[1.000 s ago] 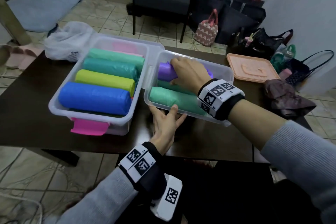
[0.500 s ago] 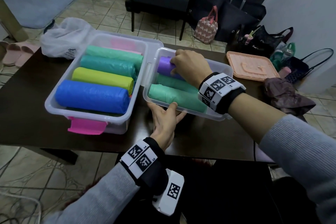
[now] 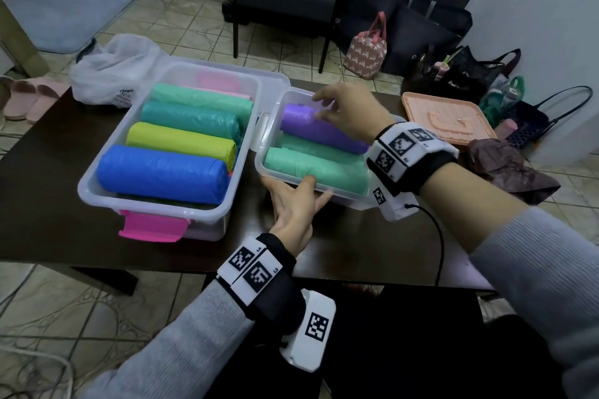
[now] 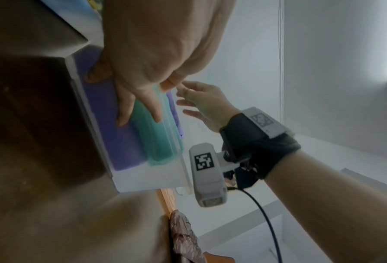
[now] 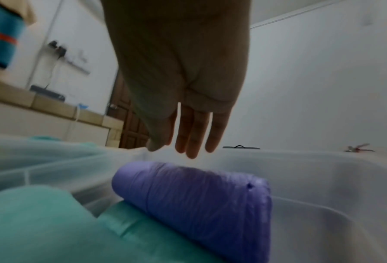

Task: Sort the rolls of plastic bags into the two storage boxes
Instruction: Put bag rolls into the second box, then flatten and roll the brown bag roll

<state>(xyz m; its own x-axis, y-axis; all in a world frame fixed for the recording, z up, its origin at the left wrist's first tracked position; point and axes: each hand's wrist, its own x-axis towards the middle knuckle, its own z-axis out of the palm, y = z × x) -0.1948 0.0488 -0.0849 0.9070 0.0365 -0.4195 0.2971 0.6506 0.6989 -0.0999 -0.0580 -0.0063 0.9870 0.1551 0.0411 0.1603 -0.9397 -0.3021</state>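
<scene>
Under your right hand (image 3: 348, 113) lies a purple roll (image 3: 319, 129), with two mint-green rolls (image 3: 316, 170) on the side toward your left hand (image 3: 293, 204) — all in a clear, colourless small box (image 3: 272, 120). Left of both hands, the larger clear box (image 3: 162, 204) shows a pink latch (image 3: 150, 227) and holds a royal-blue roll (image 3: 162, 173), a yellow-green roll (image 3: 181, 142), a teal roll (image 3: 191, 118) and a mint one (image 3: 201, 97). The counter (image 3: 48, 191) is dark brown. Your wristbands (image 3: 402, 149) are black with white, black-checked marker squares — your sleeves (image 3: 181, 350) grey.

Clear plastic boxes (image 3: 207, 214) are holding crinkly, faintly shiny plastic rolls (image 3: 162, 173); the dark table (image 3: 42, 178) is looking glossy.
</scene>
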